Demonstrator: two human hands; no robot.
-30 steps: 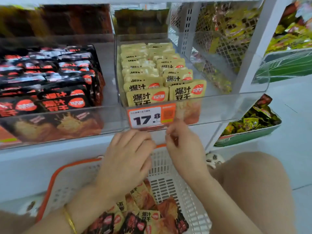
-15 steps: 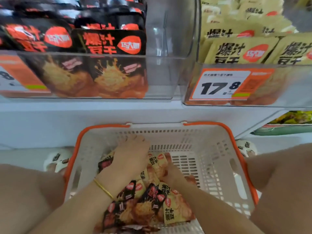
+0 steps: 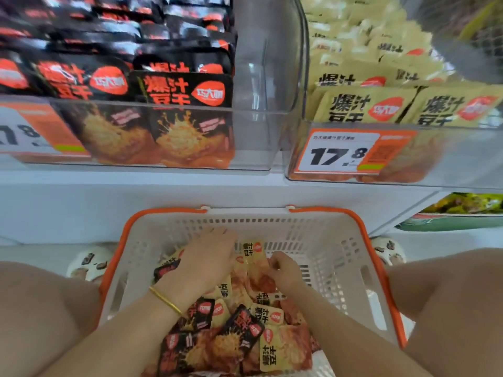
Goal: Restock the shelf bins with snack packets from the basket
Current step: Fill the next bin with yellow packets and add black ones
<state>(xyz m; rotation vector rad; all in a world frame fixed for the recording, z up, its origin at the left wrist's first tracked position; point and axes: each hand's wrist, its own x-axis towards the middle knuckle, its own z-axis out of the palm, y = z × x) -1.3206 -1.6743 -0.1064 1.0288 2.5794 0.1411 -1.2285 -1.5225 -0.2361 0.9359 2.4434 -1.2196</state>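
Newly raised, a yellow packet [image 3: 251, 254] sits pinched in the right hand [image 3: 284, 272], likely for the yellow bin [image 3: 462, 159], while the flat-fingered left hand [image 3: 209, 261] steadies the pile [image 3: 245, 336].

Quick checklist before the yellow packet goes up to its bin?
1. Right hand grips yellow packet: ok, pinched at its edge.
2. Packet free of the pile: cannot tell, its lower end is hidden.
3. Matching yellow bin found: ok, upper right, same print.
4. Room in that bin: cannot tell, front row full, rear blurred.
5. Left hand idle: ok, rests on the pile, fingers straight.
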